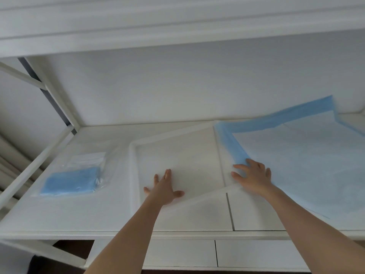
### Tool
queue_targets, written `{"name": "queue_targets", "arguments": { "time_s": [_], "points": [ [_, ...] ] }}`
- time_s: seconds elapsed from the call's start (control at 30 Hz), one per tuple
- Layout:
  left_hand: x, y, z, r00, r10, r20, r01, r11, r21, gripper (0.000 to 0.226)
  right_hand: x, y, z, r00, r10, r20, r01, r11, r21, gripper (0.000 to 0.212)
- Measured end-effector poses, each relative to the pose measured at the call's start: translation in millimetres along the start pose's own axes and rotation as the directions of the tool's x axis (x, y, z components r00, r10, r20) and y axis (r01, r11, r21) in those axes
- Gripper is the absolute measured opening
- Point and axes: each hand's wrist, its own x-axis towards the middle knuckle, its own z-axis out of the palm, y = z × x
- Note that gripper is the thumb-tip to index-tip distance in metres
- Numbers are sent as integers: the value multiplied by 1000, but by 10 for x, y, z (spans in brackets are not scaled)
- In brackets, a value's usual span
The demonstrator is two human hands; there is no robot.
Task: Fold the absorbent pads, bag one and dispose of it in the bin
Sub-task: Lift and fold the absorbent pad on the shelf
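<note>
While both arms reach forward over the white table (83,210), the left hand (164,189) lies flat, palm down, on a white absorbent pad (177,155) spread at the centre of the view. Its fingers are straight and spread apart, thumb out toward 3 o'clock; they grip nothing.

The right hand (251,176), at 3 o'clock from the left hand, rests on the near-left corner of a second pad with a blue border (296,153). Its fingers are extended and splayed, pressing where the blue edge meets the white pad; whether any fingertip hooks under the edge cannot be determined.

The blue-bordered pad extends from the right hand toward 1 and 3 o'clock, overlapping the right side of the white pad. Its far corner rises against the white back wall (177,82), and its near edge runs down toward 5 o'clock.

At 9 o'clock from the left hand, well apart from it, a clear plastic bag (88,165) lies flat on the table. Inside it sits a folded blue pad (70,181).

A white frame (55,95) stands at 10 o'clock.
</note>
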Motion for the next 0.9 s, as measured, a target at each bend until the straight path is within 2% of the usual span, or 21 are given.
{"name": "queue_targets", "arguments": {
  "time_s": [0.13, 0.27, 0.33, 0.57, 0.73, 0.83, 0.9],
  "points": [
    [43, -110, -32, 1000, 9, -17, -9, 1000, 1, 98, -24, 112, -42, 999, 12, -30, -13, 1000, -22, 45],
    [90, -236, -99, 1000, 5, -22, -6, 1000, -6, 97, -36, 230, -57, 996, 54, -67, -38, 972, 231, 40],
    [107, -312, -145, 1000, 5, -19, -5, 1000, -17, 97, -50, 252, -64, 995, 77, -70, -54, 958, 283, 40],
    [228, -623, -321, 999, -18, 37, 18, 1000, 1, 103, -85, 121, -48, 990, 141, -28, -127, 947, 295, 49],
    [253, -794, -382, 997, -13, 82, 10, 1000, 25, 104, -106, -55, 34, 988, 151, 39, -155, 979, 129, 53],
    [260, -858, -412, 995, -10, 95, 7, 999, 32, 103, -114, -174, 51, 984, 161, 82, -171, 975, 143, 57],
    [262, -879, -423, 994, -18, 106, 13, 999, 49, 103, -129, -280, 45, 982, 157, 108, -178, 957, 228, 59]
  ]
}}
